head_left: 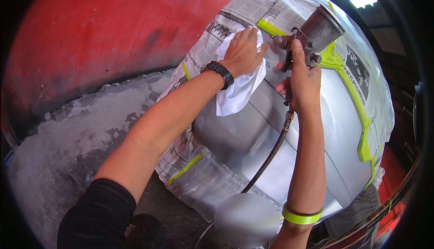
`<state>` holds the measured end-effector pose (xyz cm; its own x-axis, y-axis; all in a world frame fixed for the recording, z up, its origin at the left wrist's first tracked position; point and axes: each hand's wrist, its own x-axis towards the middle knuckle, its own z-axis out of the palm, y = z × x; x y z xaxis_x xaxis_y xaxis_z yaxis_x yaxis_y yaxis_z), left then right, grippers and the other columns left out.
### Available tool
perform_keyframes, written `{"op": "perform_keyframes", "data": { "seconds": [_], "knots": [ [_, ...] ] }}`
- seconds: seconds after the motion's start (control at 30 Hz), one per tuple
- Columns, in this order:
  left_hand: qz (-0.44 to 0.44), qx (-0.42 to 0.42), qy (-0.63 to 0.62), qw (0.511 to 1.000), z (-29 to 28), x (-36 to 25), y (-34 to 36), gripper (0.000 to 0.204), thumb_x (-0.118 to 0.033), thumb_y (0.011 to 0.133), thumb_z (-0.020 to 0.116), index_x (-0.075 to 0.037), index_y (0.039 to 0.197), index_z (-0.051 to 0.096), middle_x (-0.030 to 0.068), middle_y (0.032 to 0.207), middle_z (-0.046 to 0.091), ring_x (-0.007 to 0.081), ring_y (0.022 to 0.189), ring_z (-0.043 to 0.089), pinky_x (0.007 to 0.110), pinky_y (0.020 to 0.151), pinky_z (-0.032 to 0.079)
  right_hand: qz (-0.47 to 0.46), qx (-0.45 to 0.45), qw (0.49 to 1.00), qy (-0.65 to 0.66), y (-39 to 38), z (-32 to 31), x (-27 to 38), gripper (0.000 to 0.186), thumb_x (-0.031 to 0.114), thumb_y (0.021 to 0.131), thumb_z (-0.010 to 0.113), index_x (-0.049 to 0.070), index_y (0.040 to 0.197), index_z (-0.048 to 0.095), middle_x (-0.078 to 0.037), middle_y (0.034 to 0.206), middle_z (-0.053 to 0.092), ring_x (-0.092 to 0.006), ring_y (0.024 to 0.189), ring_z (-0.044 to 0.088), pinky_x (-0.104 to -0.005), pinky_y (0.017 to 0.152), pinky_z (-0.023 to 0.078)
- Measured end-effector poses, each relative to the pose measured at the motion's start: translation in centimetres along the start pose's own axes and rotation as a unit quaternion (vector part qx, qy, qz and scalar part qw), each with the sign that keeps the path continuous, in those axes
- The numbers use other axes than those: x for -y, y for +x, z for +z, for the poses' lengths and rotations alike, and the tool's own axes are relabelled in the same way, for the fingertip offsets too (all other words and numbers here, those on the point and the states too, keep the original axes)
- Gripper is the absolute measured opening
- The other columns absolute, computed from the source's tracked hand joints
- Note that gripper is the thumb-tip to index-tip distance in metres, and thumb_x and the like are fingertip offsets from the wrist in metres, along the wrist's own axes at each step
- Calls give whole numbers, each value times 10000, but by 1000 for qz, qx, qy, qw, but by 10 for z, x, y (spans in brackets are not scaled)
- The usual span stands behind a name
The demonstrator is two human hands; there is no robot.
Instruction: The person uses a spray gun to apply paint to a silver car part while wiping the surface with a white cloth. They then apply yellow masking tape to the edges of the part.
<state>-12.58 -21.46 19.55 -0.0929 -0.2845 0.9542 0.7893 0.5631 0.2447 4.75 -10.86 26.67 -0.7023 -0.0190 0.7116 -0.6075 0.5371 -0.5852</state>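
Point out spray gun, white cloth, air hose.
spray gun (316, 34), head view, on the metal cup above the right hand (304, 84).
white cloth (237, 93), head view, on the hanging fold under the left hand (243, 52).
air hose (271, 154), head view, mid-length below the grip.

A red wall (90, 32) rises behind grey, gritty ground (68, 145)
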Motion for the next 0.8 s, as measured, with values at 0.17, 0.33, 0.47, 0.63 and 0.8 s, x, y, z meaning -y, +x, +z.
{"op": "perform_keyframes", "data": {
  "seconds": [0.17, 0.33, 0.47, 0.63, 0.8],
  "knots": [
    [-49, 27, 48, 997, -7, -5, -13, 559, -270, 978, 597, 172, 1313, 526, 350, 1140, 631, 483, 1062, 597, 531, 956, 463, 11, -5, 1000, 4, 1, -4, -1, 551, 521, 1023, 603, -15, 1127, 675, -105, 767, 617, -168, 383, 538, -296, 339, 409],
    [-53, 33, 109, 992, -12, -16, -27, 554, -281, 984, 579, 165, 1306, 519, 335, 1188, 611, 463, 1081, 594, 525, 972, 457, 29, 2, 1000, 10, -5, -12, -3, 561, 535, 1010, 614, -12, 1110, 688, -115, 774, 638, -175, 382, 545, -302, 339, 415],
    [-31, 30, 183, 982, -2, -4, -36, 608, -302, 1020, 547, 170, 1397, 476, 368, 1399, 522, 466, 1295, 519, 495, 1115, 399, 30, 24, 999, 2, -12, -23, -6, 616, 599, 995, 600, 5, 1141, 672, -105, 813, 675, -165, 394, 571, -271, 344, 436],
    [12, 61, 158, 985, -7, -26, -44, 638, -331, 1060, 506, 149, 1472, 422, 373, 1510, 439, 468, 1432, 417, 491, 1215, 298, 54, 18, 998, -13, -30, -51, -13, 610, 570, 1023, 573, -19, 1155, 662, -118, 830, 684, -167, 416, 598, -280, 357, 455],
    [62, 84, 139, 985, -3, -66, -52, 618, -332, 1062, 520, 112, 1483, 430, 356, 1542, 407, 468, 1453, 394, 524, 1217, 287, 74, -19, 997, -27, -54, -96, -14, 590, 562, 1031, 561, 3, 1191, 661, -123, 844, 692, -166, 409, 592, -271, 354, 450]
  ]
}}
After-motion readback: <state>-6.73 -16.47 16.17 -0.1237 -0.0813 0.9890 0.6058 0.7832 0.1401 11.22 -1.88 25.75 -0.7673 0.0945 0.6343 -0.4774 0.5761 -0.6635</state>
